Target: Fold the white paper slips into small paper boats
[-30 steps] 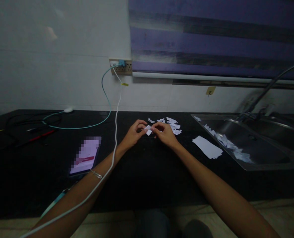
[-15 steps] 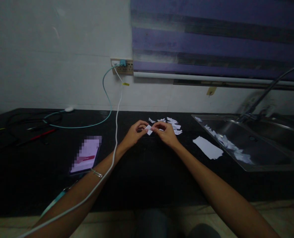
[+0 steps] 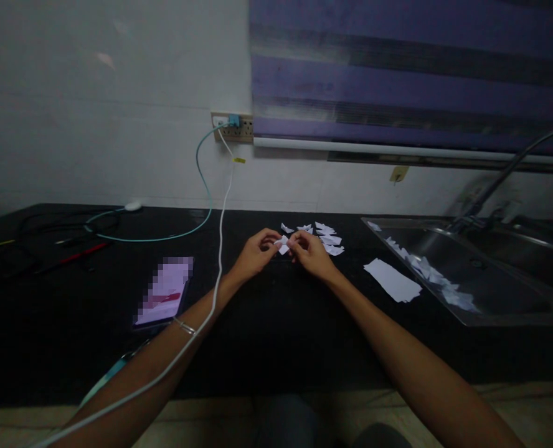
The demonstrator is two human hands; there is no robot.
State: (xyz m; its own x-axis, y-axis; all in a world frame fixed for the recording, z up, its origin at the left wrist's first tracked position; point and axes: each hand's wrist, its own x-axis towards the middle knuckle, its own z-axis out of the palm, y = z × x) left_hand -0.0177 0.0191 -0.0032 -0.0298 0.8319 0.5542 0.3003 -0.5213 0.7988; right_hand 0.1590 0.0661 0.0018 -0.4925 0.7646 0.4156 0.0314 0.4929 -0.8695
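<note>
A small white folded piece of paper (image 3: 284,247) is held over the black countertop between my two hands. My left hand (image 3: 259,251) pinches its left side with thumb and fingers. On its right side, my right hand (image 3: 310,252) grips it in the same way. Just behind my hands lie several white folded paper pieces (image 3: 329,239), some partly hidden by my right hand. To the right of my right forearm rests a stack of white paper slips (image 3: 393,280).
More folded papers (image 3: 428,270) line the left rim of the metal sink (image 3: 505,292). A phone (image 3: 164,291) lies left of my left forearm. A white cable (image 3: 220,249) hangs from the wall socket (image 3: 241,129) across that forearm. Dark cords and a red pen-like item (image 3: 85,252) lie far left.
The folded paper has turned slightly between my fingers, and my right fingers have shifted on its edge. The whole view has moved a little.
</note>
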